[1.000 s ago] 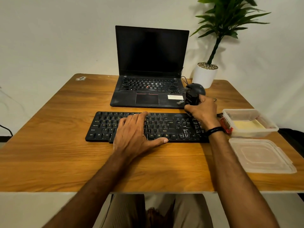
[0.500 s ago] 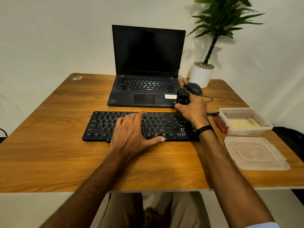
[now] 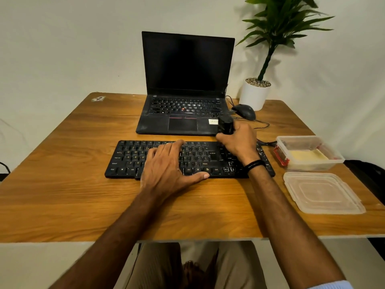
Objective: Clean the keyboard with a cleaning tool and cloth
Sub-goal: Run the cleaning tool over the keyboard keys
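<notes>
Over keyboard (image 3: 129, 159) back edge, tool (image 3: 225, 127)

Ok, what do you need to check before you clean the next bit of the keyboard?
1. Keyboard held steady: left hand lies flat on the black keyboard. Ok.
2. Tool held firmly: right hand grips the black cleaning tool. Ok.
3. Tool's working end on the keys: hidden under the hand. Cannot tell.
4. Cloth ready: yellow cloth lies in the clear container. Ok.
5. Container open: its lid lies on the table beside it. Ok.
</notes>
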